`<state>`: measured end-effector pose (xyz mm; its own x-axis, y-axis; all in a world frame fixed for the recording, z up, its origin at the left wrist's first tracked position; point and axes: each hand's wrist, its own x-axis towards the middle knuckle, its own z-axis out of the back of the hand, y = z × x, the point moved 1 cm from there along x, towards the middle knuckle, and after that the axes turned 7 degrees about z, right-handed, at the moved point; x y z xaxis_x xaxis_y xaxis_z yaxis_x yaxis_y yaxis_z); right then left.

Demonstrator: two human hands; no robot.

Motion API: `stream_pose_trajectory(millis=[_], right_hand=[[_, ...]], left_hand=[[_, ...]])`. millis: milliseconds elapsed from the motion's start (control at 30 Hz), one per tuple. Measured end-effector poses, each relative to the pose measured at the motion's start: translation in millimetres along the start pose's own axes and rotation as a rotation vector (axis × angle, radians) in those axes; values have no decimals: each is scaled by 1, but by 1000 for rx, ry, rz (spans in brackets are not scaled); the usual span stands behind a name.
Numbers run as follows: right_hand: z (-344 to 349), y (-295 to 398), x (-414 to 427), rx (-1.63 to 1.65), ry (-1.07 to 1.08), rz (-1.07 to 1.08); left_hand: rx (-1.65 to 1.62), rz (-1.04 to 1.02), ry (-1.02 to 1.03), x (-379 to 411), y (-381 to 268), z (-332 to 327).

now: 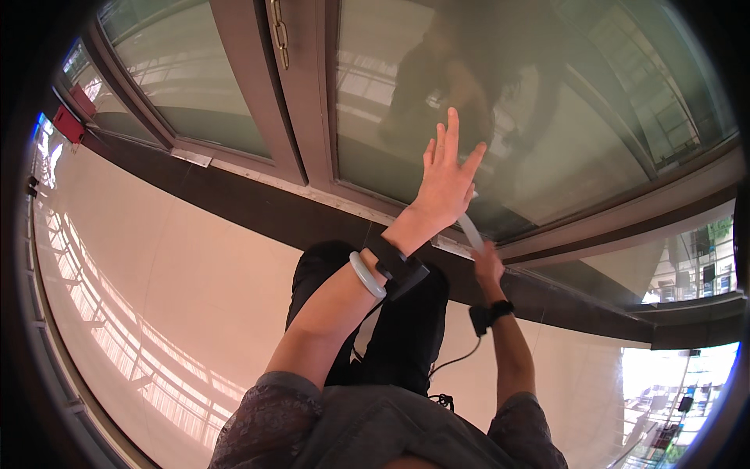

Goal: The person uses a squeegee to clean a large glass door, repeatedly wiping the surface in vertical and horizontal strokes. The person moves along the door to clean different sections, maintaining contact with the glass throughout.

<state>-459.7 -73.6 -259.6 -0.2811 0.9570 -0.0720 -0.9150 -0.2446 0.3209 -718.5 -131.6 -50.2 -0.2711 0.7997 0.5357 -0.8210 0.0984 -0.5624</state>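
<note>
My left hand point(447, 180) is raised before the lower glass pane point(375, 140) of a door, fingers apart. Whether its fingertips touch the glass I cannot tell. A grey-white bangle point(367, 275) and a black strapped device point(404, 271) circle that forearm. Lower and to the right, my right hand point(487, 265), slightly blurred, grips a pale, flat, strip-like handle point(470, 232). The handle slants up towards the glass, and its far end is partly hidden behind my left hand. Another black device point(481, 319) with a cable is on my right wrist.
The brown metal door frame point(302, 88) carries a hanging chain point(280, 35). A dark stone strip point(252, 214) borders the glossy pale floor point(176, 264). Further left, a red box point(69, 124) stands against the glazing. A lower glazed panel point(685, 264) curves away at right.
</note>
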Motion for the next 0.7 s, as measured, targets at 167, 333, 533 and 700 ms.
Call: stream_pose_trajectory(millis=[167, 333, 533, 700], right_hand=[[-44, 24, 12, 299, 2, 295], [-43, -79, -5, 115, 60, -91], [-53, -118, -31, 277, -3, -149], [-60, 53, 14, 297, 52, 245]], left_hand=[[11, -8, -26, 1, 0, -5], [33, -4, 0, 0, -1, 2], [71, -54, -41, 1, 0, 0], [62, -32, -32, 2, 0, 3]])
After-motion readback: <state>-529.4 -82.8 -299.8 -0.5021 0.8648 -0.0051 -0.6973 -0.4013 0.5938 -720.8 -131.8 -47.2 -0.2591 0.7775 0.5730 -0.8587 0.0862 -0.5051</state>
